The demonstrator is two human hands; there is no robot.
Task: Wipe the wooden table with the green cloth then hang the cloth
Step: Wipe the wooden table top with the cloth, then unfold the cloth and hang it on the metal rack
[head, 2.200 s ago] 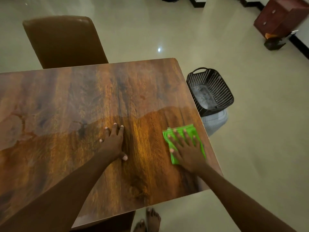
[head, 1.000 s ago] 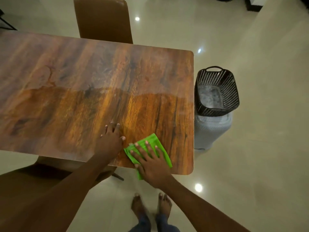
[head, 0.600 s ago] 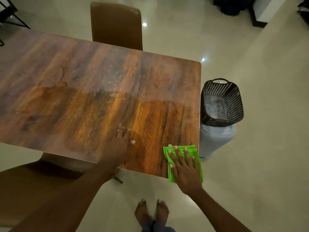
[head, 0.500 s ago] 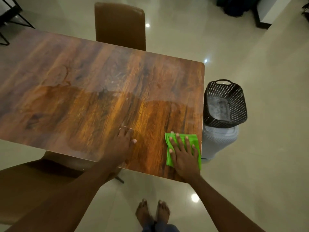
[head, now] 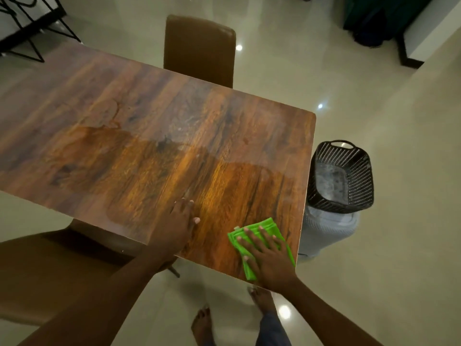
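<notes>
The wooden table [head: 154,136] fills the middle of the view, glossy, with a duller patch toward its far side. A folded green cloth [head: 268,227] lies flat at the table's near right corner. My right hand [head: 268,258] presses down on the cloth with fingers spread, covering most of it. My left hand [head: 178,226] rests flat on the bare wood near the front edge, left of the cloth, holding nothing.
A black perforated basket [head: 340,177] sits on a white stand [head: 324,231] just past the table's right edge. One brown chair [head: 199,49] stands at the far side, another [head: 50,268] at the near left. A black metal frame [head: 30,21] is at top left. My bare feet are below the corner.
My right hand has slid the cloth back and forth along the near edge and now holds it at the right corner, turned slightly. The left hand stays planted.
</notes>
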